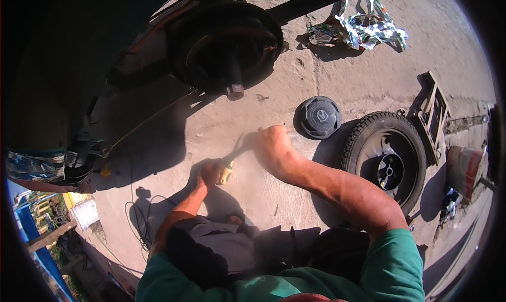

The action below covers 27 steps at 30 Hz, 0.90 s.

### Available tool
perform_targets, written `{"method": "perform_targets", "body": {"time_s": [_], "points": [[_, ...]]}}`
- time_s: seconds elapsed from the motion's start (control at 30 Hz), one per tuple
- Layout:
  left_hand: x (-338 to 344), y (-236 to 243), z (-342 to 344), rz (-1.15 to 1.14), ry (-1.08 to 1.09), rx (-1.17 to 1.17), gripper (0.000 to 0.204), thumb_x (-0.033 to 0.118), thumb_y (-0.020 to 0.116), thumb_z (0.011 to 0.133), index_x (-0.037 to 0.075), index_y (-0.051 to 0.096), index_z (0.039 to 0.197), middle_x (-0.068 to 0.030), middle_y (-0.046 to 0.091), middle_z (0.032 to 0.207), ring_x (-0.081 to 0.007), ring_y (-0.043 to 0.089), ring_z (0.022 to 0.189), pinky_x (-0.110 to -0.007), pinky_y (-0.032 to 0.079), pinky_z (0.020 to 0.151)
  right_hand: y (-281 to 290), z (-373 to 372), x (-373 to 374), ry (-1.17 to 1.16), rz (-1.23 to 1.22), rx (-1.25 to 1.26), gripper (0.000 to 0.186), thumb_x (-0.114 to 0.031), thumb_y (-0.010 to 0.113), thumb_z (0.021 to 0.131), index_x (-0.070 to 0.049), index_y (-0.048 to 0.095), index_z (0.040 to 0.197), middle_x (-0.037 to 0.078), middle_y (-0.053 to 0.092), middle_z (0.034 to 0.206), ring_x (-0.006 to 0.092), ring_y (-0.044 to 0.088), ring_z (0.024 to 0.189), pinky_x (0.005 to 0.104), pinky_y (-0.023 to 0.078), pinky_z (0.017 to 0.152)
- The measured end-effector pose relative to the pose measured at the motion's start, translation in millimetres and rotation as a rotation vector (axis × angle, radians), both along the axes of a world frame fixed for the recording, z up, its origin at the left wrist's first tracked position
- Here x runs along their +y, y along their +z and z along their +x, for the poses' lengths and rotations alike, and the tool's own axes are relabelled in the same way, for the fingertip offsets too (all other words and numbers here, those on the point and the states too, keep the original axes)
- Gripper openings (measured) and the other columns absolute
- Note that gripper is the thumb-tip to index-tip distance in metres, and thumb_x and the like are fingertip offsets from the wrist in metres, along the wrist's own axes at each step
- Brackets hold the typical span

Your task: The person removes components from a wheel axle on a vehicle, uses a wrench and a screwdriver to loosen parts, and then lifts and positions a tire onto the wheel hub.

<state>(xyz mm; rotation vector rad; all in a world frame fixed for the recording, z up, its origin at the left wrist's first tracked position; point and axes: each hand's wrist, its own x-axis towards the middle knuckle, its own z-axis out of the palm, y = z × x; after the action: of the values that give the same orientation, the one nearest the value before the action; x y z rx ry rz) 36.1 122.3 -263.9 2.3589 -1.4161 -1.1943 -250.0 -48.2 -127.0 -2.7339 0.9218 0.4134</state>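
Over dusty, sunlit ground [363,83], left grip [210,173] curls round a yellow object [226,174]; right grip [272,145] unclear.

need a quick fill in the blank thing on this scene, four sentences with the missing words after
The small object at the person's left hand is ____ in colour.
In the picture, the round cap lies to the ____ of the wheel.
Going up or down the picture, the crumpled foil lies ____ the round cap.
The person's shirt is ____.

Missing words: yellow; left; above; green.
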Motion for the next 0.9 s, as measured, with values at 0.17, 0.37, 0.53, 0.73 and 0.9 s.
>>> {"method": "perform_targets", "body": {"time_s": [0.17,0.37,0.53,0.73,0.9], "points": [[6.3,-15.4,3.5,-0.009,0.02,0.051,0.034,0.031,0.066,0.096,0.001,0.067,0.08,-0.006,0.063,0.062,-0.0142,0.061,0.056,-0.033,0.049,0.054,13.6,0.8,-1.2,0.008,0.017,0.009,0.012,-0.016,0.068,0.086,-0.016,0.079,0.092,-0.002,0.074,0.085,0.0188,0.072,0.079,0.0388,0.045,0.048],[4.8,-10.4,2.1,0.029,0.082,0.078,0.032,0.03,0.066,0.097,0.003,0.066,0.08,-0.0043,0.063,0.064,-0.0124,0.058,0.055,-0.032,0.048,0.052,41.1,3.2,-9.5,0.021,0.123,0.152,0.014,-0.019,0.071,0.084,-0.015,0.08,0.095,0.0,0.075,0.088,0.0225,0.072,0.077,0.0418,0.048,0.046],[0.4,-8.3,-2.1,0.119,0.14,0.064,0.045,0.048,0.059,0.093,0.005,0.073,0.088,-0.0078,0.066,0.066,-0.0209,0.066,0.063,-0.037,0.051,0.06,49.8,-1.3,-11.7,0.041,0.144,0.209,0.016,-0.02,0.074,0.082,-0.015,0.079,0.095,0.001,0.075,0.088,0.0239,0.072,0.077,0.0409,0.046,0.045],[-6.2,-4.2,-8.5,0.051,0.097,0.04,0.033,0.03,0.066,0.095,0.0,0.068,0.081,-0.0086,0.066,0.067,-0.0168,0.062,0.06,-0.036,0.049,0.058,54.3,-2.3,-11.8,0.053,0.147,0.219,0.019,-0.02,0.076,0.078,-0.015,0.079,0.096,0.0,0.073,0.086,0.0231,0.07,0.075,0.0397,0.045,0.045],[1.6,-16.6,8.0,-0.01,0.008,-0.074,0.038,0.035,0.066,0.094,-0.002,0.07,0.084,-0.013,0.07,0.072,-0.0199,0.068,0.067,-0.036,0.052,0.064,52.6,-0.1,-15.4,0.048,0.154,0.164,0.02,-0.02,0.077,0.078,-0.016,0.079,0.098,-0.002,0.072,0.087,0.0226,0.07,0.075,0.0403,0.045,0.045]]}}
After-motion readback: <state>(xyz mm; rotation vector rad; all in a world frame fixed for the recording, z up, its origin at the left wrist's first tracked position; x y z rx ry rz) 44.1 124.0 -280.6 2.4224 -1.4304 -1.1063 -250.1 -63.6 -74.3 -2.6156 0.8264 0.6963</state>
